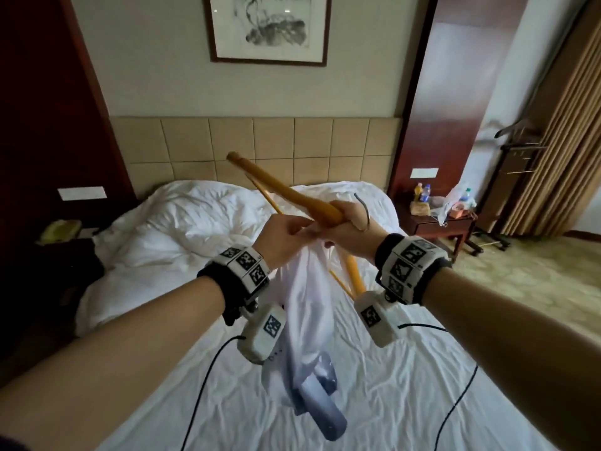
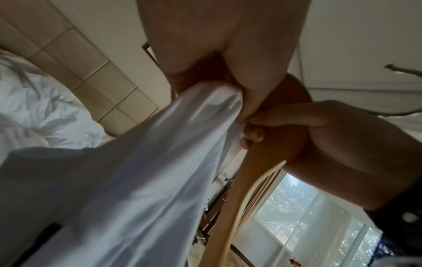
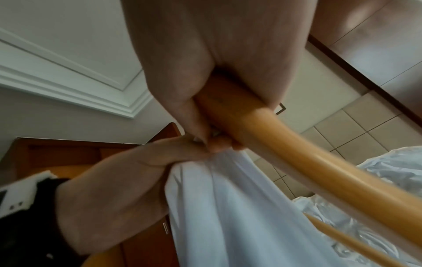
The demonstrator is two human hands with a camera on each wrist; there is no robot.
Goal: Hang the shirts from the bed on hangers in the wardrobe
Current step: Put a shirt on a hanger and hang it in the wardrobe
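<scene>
- Rumpled white bedding covers the bed [image 1: 390,385], which runs up to a tan padded headboard [image 1: 260,144]; a framed ink picture [image 1: 270,27] hangs on the wall above it.
- Beside the bed on the right stands a dark wooden nightstand [image 1: 439,227] with bottles [image 1: 422,192] on top, and striped curtains [image 1: 559,151] hang further right.
- Both hands are raised together over the bed, touching each other.
- The right hand [image 1: 349,222] is wrapped around the middle of a wooden hanger [image 1: 283,187], whose metal hook [image 1: 366,211] curves out past the knuckles. One arm of the hanger points up and away toward the headboard; the other slants down toward the right wrist.
- The left hand [image 1: 286,236] pinches the top of a white shirt [image 1: 309,304] just under the hanger's middle; the left wrist view shows the cloth bunched between thumb and fingers [image 2: 248,95].
- The shirt hangs down from that grip between the two forearms, its lower end trailing just above the sheet.
- Black cables [image 1: 208,372] drop from the wrist cameras across the bed.
</scene>
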